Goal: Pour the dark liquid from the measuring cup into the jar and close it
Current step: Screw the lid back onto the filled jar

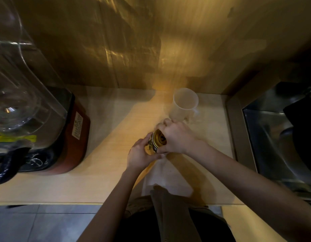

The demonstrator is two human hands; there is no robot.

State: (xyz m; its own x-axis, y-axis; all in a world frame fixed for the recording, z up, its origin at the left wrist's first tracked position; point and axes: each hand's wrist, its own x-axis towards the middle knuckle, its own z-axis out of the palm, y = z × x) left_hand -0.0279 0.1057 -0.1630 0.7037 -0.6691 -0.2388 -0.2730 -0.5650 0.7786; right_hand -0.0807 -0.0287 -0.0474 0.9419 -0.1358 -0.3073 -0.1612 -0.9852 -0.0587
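- Two hands on one jar (159, 141), centre of frame, on the counter (107, 172).
- Left hand (139, 155): fingers curled around the wire clasp at the jar's lower left side.
- Right hand (177, 137): fingers wrapped over the lid's right rim, holding it down.
- Jar axis: upright, lid facing the camera.
- Measuring cup (184, 103): just above the right hand, looks empty.
- Open counter lies left; sink (273, 137) edge right.

Other things near the table

A big blender (28, 105) with a red base stands on the left of the table (46, 189). A shiny metal sink (277, 137) is on the right.
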